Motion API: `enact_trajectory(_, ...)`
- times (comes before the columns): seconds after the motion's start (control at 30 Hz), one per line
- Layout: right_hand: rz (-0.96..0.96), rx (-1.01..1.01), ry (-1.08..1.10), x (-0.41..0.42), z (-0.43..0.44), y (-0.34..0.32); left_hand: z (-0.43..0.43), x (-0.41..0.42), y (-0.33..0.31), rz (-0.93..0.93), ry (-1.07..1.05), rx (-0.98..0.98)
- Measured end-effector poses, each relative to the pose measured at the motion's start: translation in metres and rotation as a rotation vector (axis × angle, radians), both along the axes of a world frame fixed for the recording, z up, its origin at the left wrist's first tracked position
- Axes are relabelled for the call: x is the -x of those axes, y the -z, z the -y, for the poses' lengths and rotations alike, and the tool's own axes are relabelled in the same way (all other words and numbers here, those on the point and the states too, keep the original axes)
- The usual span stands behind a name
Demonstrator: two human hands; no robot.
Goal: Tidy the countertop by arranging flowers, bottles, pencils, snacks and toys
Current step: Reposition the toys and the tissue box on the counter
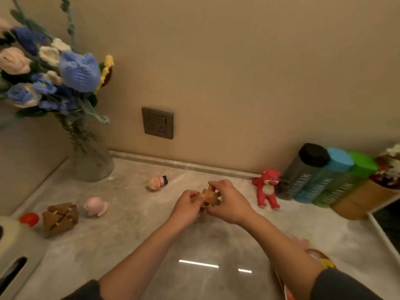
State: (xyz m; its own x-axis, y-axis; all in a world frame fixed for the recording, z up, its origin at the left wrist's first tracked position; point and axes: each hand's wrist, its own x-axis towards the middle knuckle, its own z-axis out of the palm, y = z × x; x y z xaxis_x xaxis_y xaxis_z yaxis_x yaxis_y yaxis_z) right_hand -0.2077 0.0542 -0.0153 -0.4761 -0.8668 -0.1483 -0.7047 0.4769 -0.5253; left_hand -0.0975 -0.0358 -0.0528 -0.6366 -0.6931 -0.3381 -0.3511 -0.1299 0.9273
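Both hands hold a small wooden interlocking puzzle (210,195) just above the middle of the countertop (134,237). My left hand (186,206) grips its left side and my right hand (228,201) grips its right side and top. A red bear figure (267,188) stands to the right of the hands. A small pink doll with a black hat (157,182) lies behind them. Further left sit a pink pig toy (95,206), a larger wooden puzzle (59,217) and a red ball (29,219). Knitted flowers (54,72) fill a glass vase (91,156) in the back left corner.
Three bottles with black (303,172), blue (322,176) and green (344,180) caps stand in a row against the wall at right, beside a brown cup (368,198). A wall socket (157,123) is behind. A white tissue box (15,256) sits front left. A snack packet (318,259) lies under my right forearm.
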Motion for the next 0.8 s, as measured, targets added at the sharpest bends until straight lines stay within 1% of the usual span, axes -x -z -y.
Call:
enact_trajectory(0.13,-0.155,0.041,0.065,0.043,-0.033,-0.002,-0.024,0.051,0.001,-0.01,0.032,0.024)
enact_trajectory(0.23,-0.216,0.051,0.151,0.067,-0.044,0.001,-0.032,0.084,0.002,-0.01,0.007,0.042)
enact_trajectory(0.37,-0.184,0.046,0.185,0.089,-0.046,0.013,-0.036,0.113,0.006,0.008,-0.045,0.071)
enact_trajectory(0.53,-0.147,0.091,0.181,0.104,-0.039,0.026,-0.032,0.127,0.022,0.006,-0.111,0.064)
enact_trajectory(0.63,-0.112,0.14,0.197,0.106,-0.034,0.032,-0.029,0.129,0.026,-0.002,-0.095,0.068)
enact_trajectory(0.8,-0.049,0.165,0.156,0.108,-0.029,0.04,-0.026,0.126,0.022,-0.036,-0.08,-0.01)
